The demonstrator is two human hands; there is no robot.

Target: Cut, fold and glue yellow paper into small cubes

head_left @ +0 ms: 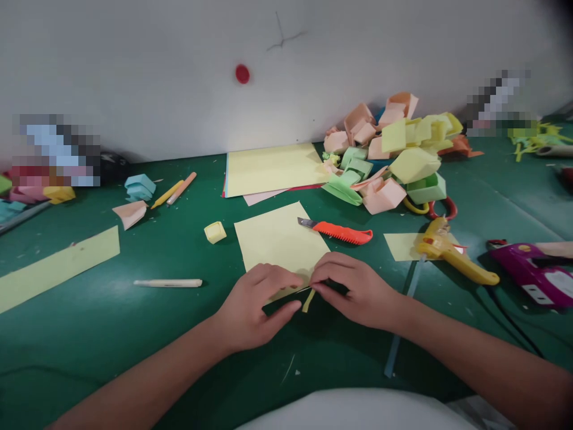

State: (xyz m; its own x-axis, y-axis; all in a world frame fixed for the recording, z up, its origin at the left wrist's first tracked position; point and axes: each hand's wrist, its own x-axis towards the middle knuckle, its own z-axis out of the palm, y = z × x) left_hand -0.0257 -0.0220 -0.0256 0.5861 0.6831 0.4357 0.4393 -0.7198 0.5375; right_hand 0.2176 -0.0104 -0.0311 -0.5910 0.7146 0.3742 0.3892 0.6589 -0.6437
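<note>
A small yellow sheet of paper [277,239] lies on the green table [134,334] in front of me. My left hand [257,307] pinches its near edge between thumb and fingers. My right hand [353,289] meets it there, fingers closed on a narrow yellow paper strip [308,300] that hangs down from the pinch. An orange utility knife [342,232] lies just beyond the sheet's right edge, blade pointing left.
A pile of folded paper pieces [389,158] sits at the back right, a stack of coloured sheets [273,170] behind. A yellow glue gun [452,251] and purple tool [532,272] lie right. A white stick [168,283], small yellow cube [215,232] and long yellow strip [58,269] lie left.
</note>
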